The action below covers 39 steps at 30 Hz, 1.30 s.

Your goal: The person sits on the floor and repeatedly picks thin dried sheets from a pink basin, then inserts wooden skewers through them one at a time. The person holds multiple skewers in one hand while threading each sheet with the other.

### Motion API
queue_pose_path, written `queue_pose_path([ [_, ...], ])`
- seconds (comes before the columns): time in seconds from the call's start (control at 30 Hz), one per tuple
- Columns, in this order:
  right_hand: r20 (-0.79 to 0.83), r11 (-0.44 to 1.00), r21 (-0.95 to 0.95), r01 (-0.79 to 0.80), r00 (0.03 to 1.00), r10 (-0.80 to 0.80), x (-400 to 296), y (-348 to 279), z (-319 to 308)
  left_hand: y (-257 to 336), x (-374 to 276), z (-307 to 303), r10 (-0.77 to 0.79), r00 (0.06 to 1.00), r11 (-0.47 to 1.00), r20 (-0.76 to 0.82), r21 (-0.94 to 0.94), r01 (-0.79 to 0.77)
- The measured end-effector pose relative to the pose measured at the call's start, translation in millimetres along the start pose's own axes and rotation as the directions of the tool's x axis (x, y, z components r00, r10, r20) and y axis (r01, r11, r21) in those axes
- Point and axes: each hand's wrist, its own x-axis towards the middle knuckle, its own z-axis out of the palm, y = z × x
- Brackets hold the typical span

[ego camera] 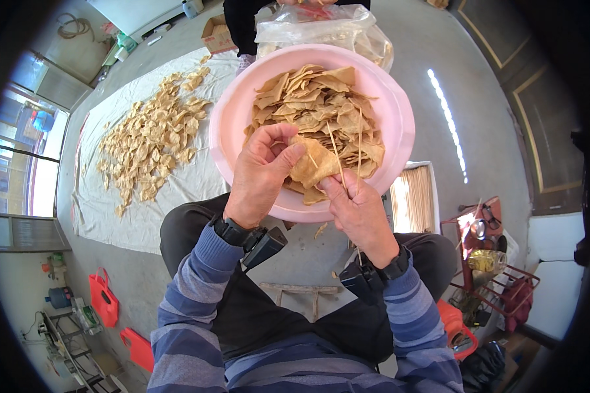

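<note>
Between both hands, above a pink plastic basin [398, 123], is a folded tan sheet of food [314, 162] that looks like bean-curd skin. My left hand [263, 172] pinches its left edge between thumb and fingers. My right hand [361, 211] grips its lower right corner. Two thin wooden skewers [335, 147] also stick up from the right hand, spread apart. A short length of skewer shows on the face of the held sheet, apparently threaded through it. Many similar sheets [319, 103] are heaped in the basin under the hands.
On the left, a white cloth [93, 206] carries a spread pile of tan pieces [152, 142]. An open box of skewers [413, 196] stands right of the basin. Beyond it, another person sits by a clear plastic bag [319, 29]. A small wooden stool [300, 289] is below.
</note>
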Motion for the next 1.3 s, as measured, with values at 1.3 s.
queue_pose_path([
  [1.3,0.028,0.985,0.143,-0.093,0.996,0.089,-2.9,2.5,-0.2,-12.4,-1.2,-7.5,-0.251,0.937,0.941,0.243,-0.167,0.295],
])
